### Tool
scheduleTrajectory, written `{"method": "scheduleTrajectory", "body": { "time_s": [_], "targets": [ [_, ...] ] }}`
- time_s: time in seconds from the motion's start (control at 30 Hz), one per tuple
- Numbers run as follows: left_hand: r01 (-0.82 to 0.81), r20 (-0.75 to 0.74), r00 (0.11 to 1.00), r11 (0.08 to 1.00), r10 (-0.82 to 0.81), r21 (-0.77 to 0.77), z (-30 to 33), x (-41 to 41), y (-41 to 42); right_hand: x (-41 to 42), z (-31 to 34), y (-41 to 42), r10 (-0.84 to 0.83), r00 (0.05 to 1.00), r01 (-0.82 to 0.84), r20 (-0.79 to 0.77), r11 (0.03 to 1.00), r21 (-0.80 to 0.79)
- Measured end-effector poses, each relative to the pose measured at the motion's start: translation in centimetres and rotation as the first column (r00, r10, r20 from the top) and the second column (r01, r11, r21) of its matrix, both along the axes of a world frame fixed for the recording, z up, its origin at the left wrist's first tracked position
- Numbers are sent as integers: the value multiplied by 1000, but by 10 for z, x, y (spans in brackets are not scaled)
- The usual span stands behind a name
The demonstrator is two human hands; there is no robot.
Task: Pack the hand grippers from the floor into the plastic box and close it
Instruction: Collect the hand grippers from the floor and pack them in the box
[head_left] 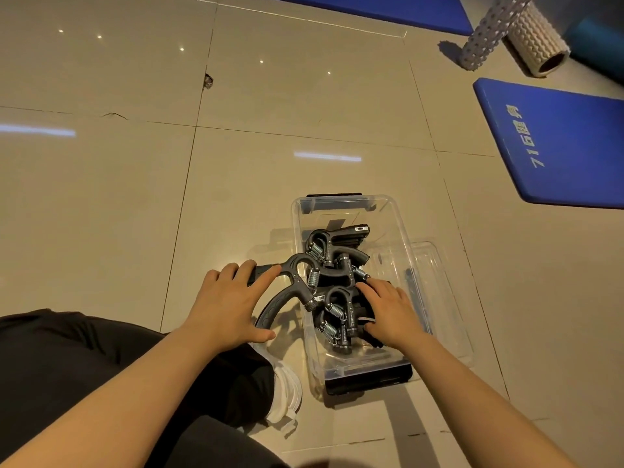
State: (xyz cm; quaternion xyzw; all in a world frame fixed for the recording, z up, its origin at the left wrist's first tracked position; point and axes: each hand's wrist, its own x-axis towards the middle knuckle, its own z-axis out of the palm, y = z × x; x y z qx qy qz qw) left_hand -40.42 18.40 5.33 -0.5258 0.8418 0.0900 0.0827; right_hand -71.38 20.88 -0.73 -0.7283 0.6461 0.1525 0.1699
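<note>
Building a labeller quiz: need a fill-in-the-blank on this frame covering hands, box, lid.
1. The left hand holds a black spring hand gripper over the box's ____ wall.
2. The right hand reaches ____ the clear plastic box, onto the packed black grippers.
3. The clear lid lies beside the box on its ____ side.

Missing words: left; into; right

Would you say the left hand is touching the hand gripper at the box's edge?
Touching: the head view shows the left hand lying across both handles of the hand gripper, fingers on one, thumb on the other.
</note>
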Motion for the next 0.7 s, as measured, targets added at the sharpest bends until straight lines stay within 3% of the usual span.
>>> {"method": "scheduleTrajectory", "body": {
  "time_s": [0.3,0.47,0.7],
  "targets": [
    [17,-26,1000,1000,-16,12,-1,3,-5,-4,8,-25,194,981,-192,15,978,-82],
    [28,-64,998,999,-26,31,1,10,-17,0,28,-81,53,994,-34,95,980,-194],
    [36,-130,991,996,-25,83,-10,14,-15,27,-10,-145,103,994,-106,-29,979,-174]
  ]
}}
